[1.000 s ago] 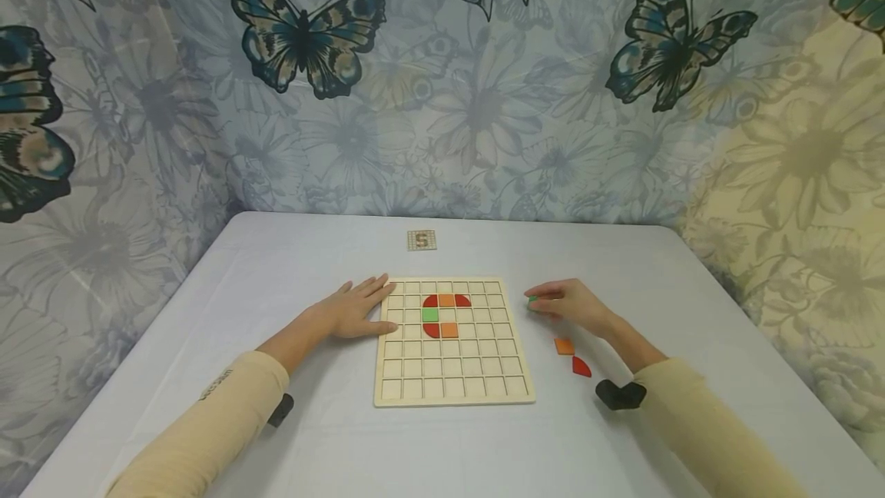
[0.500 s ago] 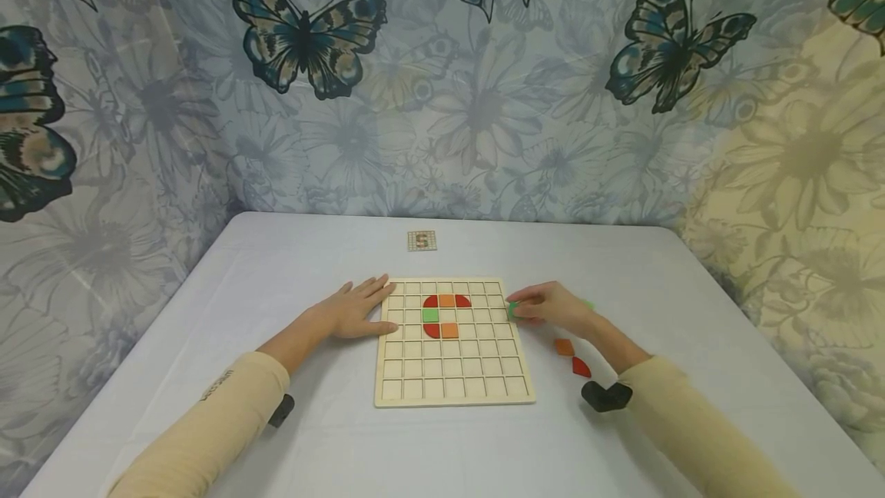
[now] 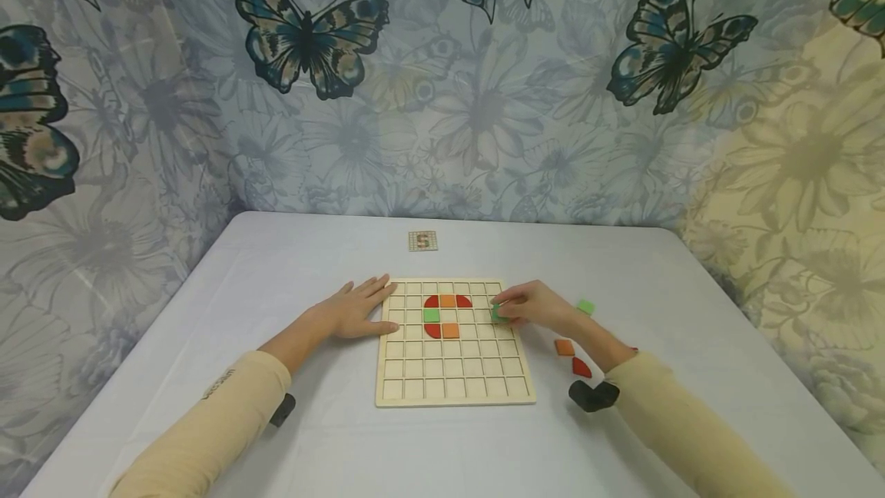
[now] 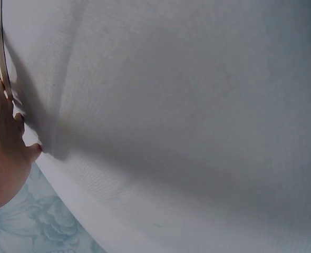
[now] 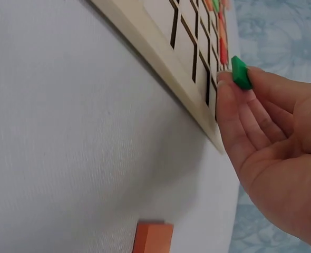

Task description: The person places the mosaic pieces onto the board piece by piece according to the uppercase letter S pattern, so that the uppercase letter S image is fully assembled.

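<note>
A pale wooden grid board (image 3: 449, 388) lies flat on the white table. My left hand (image 3: 354, 310) rests on its left edge with the fingers spread. Between thumb and fingers my right hand (image 3: 539, 307) pinches a small green tile (image 5: 241, 73) over the right side of the board. Set in the upper cells are rounded red tiles (image 3: 432, 302), orange square tiles (image 3: 448, 301) and a green square tile (image 3: 432, 315), in a curved pattern. The left wrist view catches only part of the left hand at its left border.
A small card (image 3: 423, 241) with an S-like pattern on a grid lies behind the board. Right of the board lie a loose orange tile (image 3: 564, 347), a red rounded tile (image 3: 581, 367) and a green tile (image 3: 585, 307). Another red bit shows beside the right sleeve (image 3: 664, 398).
The right hand has moved left from beside the board to over its right edge, carrying the green tile. A loose green tile behind that hand has come into view. The left hand stays put.
</note>
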Demonstrator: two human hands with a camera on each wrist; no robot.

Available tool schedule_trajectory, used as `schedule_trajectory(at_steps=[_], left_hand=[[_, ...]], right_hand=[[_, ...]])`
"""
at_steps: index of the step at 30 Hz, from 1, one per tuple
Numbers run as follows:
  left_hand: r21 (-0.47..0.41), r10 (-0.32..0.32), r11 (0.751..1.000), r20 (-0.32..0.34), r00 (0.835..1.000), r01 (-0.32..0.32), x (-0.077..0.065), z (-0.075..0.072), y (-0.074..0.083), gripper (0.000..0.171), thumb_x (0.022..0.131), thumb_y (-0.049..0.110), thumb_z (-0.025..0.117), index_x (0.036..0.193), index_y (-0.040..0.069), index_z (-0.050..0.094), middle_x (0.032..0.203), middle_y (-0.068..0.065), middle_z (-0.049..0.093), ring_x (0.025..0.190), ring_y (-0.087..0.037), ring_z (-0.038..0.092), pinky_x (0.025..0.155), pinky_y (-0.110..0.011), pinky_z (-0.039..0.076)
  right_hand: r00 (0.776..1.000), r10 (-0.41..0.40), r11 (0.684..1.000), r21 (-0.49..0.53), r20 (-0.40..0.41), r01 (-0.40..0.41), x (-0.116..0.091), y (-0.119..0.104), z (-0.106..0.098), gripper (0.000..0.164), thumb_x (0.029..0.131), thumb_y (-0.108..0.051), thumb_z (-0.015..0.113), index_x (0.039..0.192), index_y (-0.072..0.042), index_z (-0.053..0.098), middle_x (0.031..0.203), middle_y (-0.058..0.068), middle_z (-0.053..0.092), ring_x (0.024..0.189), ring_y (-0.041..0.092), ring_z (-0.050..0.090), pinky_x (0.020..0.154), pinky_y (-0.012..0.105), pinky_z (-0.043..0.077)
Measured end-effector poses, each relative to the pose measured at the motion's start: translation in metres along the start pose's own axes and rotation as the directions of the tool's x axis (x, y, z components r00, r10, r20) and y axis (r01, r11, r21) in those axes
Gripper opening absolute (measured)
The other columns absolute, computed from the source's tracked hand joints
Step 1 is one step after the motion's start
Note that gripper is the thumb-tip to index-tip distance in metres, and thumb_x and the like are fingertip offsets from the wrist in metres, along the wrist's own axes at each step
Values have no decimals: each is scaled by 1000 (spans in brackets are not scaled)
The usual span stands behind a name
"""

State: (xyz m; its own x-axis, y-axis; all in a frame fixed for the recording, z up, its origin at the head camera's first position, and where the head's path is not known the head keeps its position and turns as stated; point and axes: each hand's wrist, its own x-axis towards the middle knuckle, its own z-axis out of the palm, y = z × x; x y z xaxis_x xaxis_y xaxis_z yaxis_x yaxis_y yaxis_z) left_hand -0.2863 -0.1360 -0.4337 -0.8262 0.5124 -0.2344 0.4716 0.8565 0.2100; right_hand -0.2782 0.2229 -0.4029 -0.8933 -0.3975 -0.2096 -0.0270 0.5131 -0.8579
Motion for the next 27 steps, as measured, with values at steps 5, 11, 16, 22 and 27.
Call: schedule_trajectory(at_steps=[5,11,16,22,27], left_hand=[[-3,1,1000,-11,1000,-1,3,4,-4,92,86,76,35,155,21,10,159,-1,3,144,-21,4,113,-52,6],[-10,5,1000,-13,1000,-6,4,6,-5,92,85,77,35,155,22,10,159,-1,3,144,-22,4,113,-52,5],[-1,3,1000,-7,1000,-3,4,5,-4,92,86,76,35,155,21,9,159,0,2,144,-22,4,113,-52,6],[-6,13,1000,-7,1000,-13,-1,-1,0,91,89,72,38,155,16,11,159,-5,4,144,-26,6,112,-53,6],[-9,26,1000,-12,1000,-26,-4,-2,1,91,89,71,37,155,14,12,159,-8,5,144,-28,6,112,-55,6]], right_hand=[[1000,19,999,35,19,-20,4,-2,10,31,88,-9,69,115,6,65,99,13,69,83,23,69,76,34,56],[999,9,1000,29,50,-11,8,-6,20,26,88,-6,68,112,4,66,96,11,68,83,21,68,74,33,56],[998,-7,1000,-24,68,9,9,-12,25,25,89,-9,68,112,2,67,91,9,69,79,20,69,71,32,56],[998,0,999,-42,67,3,10,-19,30,21,87,-8,70,105,3,69,86,9,69,75,21,69,69,32,57],[999,17,998,-67,51,-13,12,-23,36,18,85,-7,73,100,3,71,87,8,70,72,21,69,67,32,57]])
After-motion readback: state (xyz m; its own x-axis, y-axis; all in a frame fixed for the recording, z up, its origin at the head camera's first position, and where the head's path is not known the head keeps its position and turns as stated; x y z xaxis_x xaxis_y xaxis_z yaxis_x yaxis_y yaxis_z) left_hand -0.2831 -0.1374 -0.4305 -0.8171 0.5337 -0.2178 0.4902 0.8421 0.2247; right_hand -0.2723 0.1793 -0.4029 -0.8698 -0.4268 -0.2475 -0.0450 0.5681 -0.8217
